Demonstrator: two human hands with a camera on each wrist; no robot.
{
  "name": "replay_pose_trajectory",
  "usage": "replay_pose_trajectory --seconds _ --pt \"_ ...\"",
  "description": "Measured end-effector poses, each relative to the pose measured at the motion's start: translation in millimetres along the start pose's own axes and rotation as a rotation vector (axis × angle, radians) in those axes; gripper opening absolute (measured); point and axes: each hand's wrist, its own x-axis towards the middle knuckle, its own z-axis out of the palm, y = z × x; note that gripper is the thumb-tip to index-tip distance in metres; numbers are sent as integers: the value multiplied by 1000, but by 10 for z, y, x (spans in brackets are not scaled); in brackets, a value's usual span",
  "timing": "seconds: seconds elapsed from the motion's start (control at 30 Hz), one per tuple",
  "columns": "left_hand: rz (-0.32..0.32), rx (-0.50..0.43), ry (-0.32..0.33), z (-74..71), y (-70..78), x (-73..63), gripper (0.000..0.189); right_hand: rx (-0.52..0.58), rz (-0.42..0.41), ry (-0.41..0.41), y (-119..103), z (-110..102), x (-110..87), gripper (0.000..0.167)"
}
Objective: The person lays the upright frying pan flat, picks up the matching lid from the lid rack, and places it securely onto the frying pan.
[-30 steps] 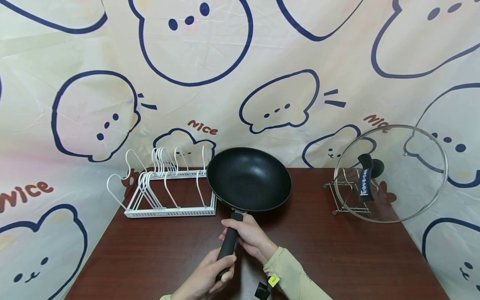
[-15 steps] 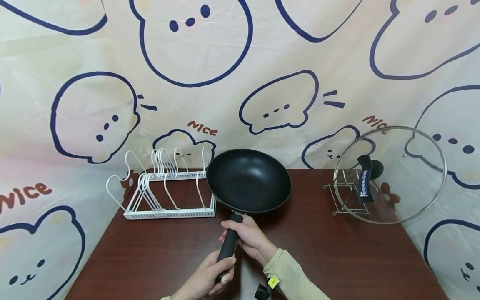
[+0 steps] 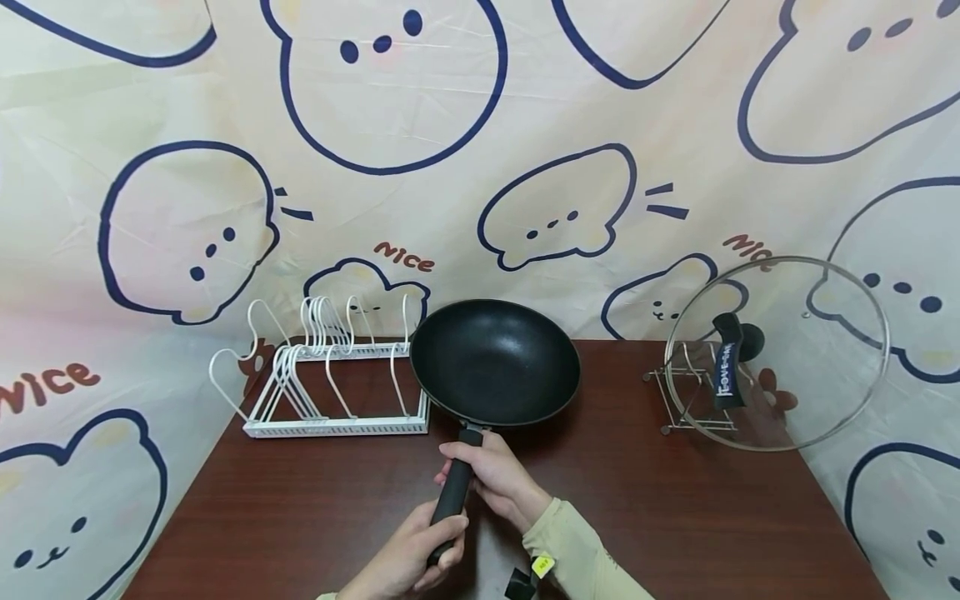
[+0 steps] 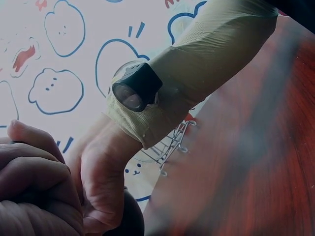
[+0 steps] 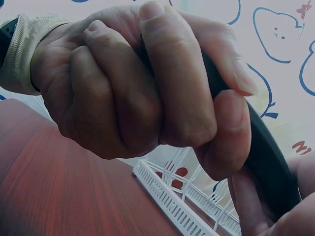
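Observation:
A black frying pan (image 3: 495,362) is held above the table, tilted so its inside faces me. My left hand (image 3: 412,540) grips the lower end of its black handle (image 3: 453,493). Nearer the pan's body, my right hand (image 3: 501,477) grips the same handle, thumb along the top. Curled fingers of the left hand (image 5: 133,93) around the handle appear large in the right wrist view, with part of the right hand (image 5: 295,201) at the lower right. To the left of the pan stands a white dish rack (image 3: 337,427) with several upright wire dividers.
A glass lid (image 3: 832,375) with a black knob leans on a small silver wire rack (image 3: 663,404) at the table's right. Behind the brown table (image 3: 675,517) hangs a cloth backdrop (image 3: 555,108) printed with cartoon bears. A small black camera (image 4: 135,88) sits on the right wrist.
Both hands keep their grip, and the pan stays nearly still beside the white rack. The whole head view has shifted only slightly.

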Motion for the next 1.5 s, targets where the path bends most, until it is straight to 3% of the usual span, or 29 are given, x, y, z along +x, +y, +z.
replay_pose_trajectory --seconds 0.37,0.53,0.9,1.5 --pt "6 4 -11 -15 -21 2 34 -12 -5 -4 6 1 0 35" --pt "2 4 -17 -9 -14 6 46 -21 1 -5 -1 -7 -5 33" --pt "50 -1 -29 7 -45 16 46 -26 10 3 8 -22 1 35" --pt "15 -28 -35 -3 -97 39 48 -38 18 17 41 -54 14 32"
